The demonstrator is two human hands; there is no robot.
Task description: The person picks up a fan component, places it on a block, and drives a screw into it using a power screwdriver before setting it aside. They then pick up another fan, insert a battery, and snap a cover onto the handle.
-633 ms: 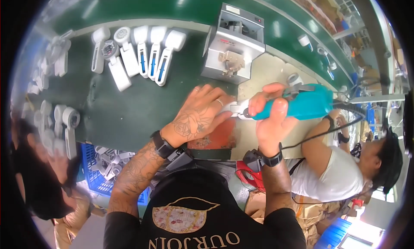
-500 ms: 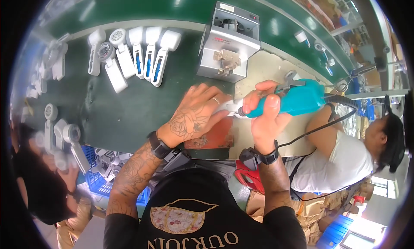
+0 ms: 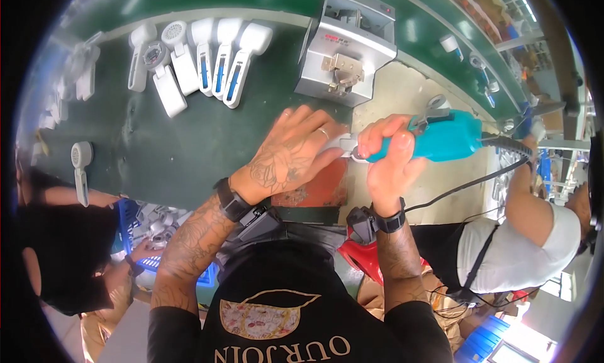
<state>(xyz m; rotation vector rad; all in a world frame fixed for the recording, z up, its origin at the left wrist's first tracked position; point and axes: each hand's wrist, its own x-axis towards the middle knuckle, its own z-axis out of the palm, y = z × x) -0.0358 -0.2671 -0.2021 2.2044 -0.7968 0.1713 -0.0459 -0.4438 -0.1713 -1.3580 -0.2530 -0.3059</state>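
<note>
My left hand (image 3: 283,150) is closed over a small white plastic piece (image 3: 341,144), pressing it against the work surface; most of it is hidden under the fingers. Wrapped around a teal electric screwdriver (image 3: 448,138), my right hand (image 3: 391,155) keeps the tool lying nearly level. Its tip points left and meets the white piece, though the exact contact spot is hidden by my fingers. A reddish worn patch (image 3: 314,190) of the surface shows just below my left hand.
Several white shower heads (image 3: 204,56) lie beyond my left hand, some with blue strips. A grey metal machine (image 3: 346,51) stands beyond my right hand. A blue basket (image 3: 130,228) of parts is at left, a co-worker's hand (image 3: 146,250) in it. Another person (image 3: 519,250) sits right.
Both my hands keep their hold, with the screwdriver still at the white piece. The left co-worker's hand has gone from shower heads to the basket. The person at right has shifted rightward.
</note>
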